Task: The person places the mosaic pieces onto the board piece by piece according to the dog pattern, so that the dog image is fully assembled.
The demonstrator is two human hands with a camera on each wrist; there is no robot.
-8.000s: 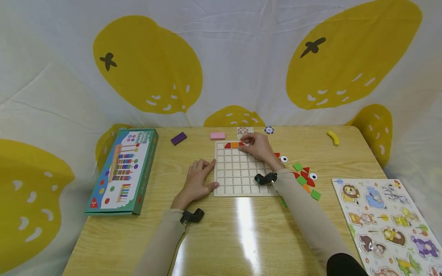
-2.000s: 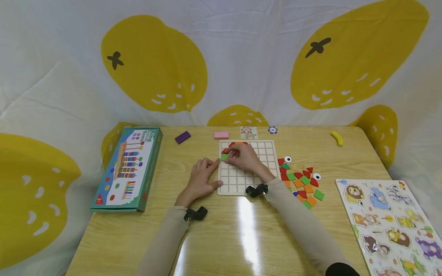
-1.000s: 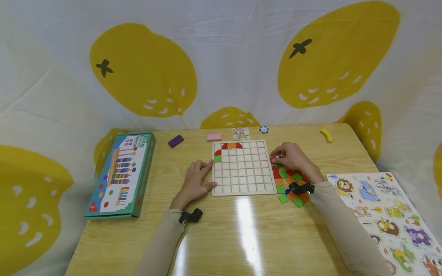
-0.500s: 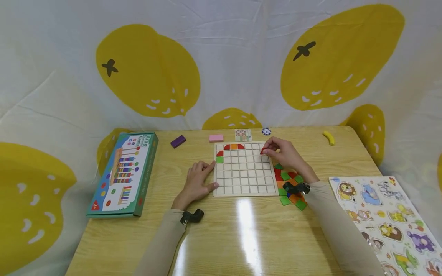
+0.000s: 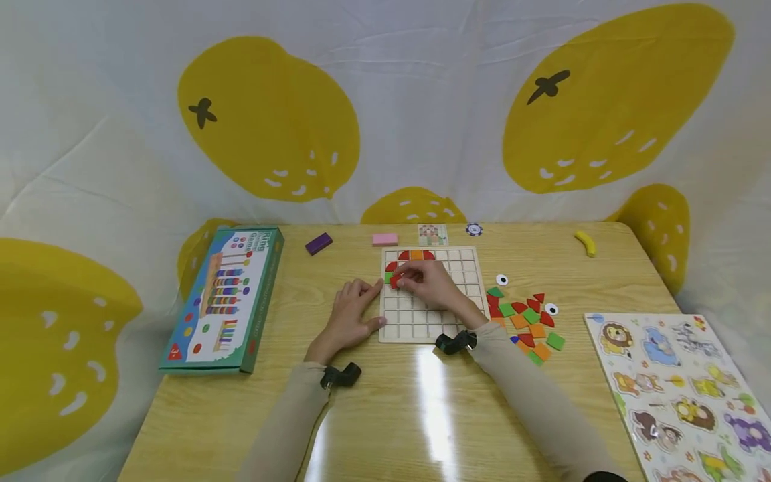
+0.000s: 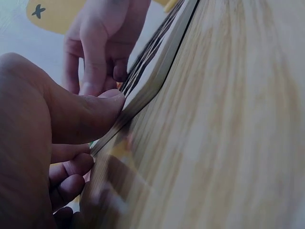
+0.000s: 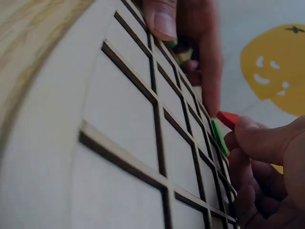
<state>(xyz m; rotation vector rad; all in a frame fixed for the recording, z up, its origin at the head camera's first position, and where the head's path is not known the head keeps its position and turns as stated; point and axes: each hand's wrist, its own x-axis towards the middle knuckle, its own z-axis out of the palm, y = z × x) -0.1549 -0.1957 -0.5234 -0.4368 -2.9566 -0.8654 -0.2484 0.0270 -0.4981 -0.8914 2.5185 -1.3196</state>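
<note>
A wooden grid board (image 5: 405, 333) lies on the table. In its top row sit an orange square (image 5: 416, 255) between two red curved pieces; a red curved piece (image 5: 391, 266) and a green square tile (image 5: 388, 276) are in the left column. My right hand (image 5: 430, 281) pinches a small red tile (image 5: 395, 282) between thumb and fingertips, close over the board beside the green tile. The same red tile (image 7: 228, 119) shows edge-on in the right wrist view. My left hand (image 5: 349, 314) rests at the board's left edge, thumb (image 6: 95, 117) and index fingertip touching it.
Loose red, green and orange tiles (image 5: 531, 316) lie right of the board, with two eye discs. Behind it are a picture card (image 5: 433, 234), a chip (image 5: 474, 229), pink (image 5: 385, 239) and purple blocks (image 5: 318, 244). A game box (image 5: 223, 301) and an animal puzzle (image 5: 680, 395) flank them.
My right hand set the green tile in the left column, picked a red tile from the pile and carried it left over the board. My left hand has stayed at the edge.
</note>
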